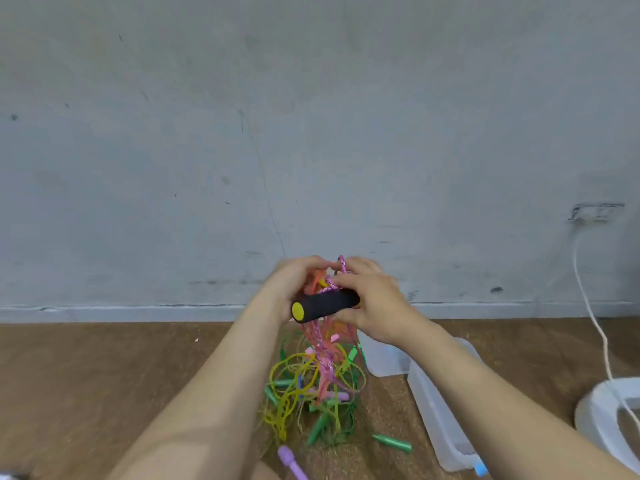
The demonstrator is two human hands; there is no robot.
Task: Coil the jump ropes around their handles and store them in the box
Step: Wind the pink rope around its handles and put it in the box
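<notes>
I hold a black foam handle (325,305) with a yellow end cap up in front of me, lying roughly level. My left hand (294,282) grips its near end from behind. My right hand (369,296) curls over the far end and pinches a pink patterned rope (341,266) that loops above the handle. More pink rope (323,351) hangs down to a tangle of yellow, green and pink jump ropes (311,393) on the floor. A clear plastic box (436,407) lies to the right of the tangle, partly behind my right forearm.
A green handle (393,443) and a purple handle (291,460) lie loose on the brown floor near me. A white cable (588,306) runs down the grey wall to a white round object (602,414) at the far right.
</notes>
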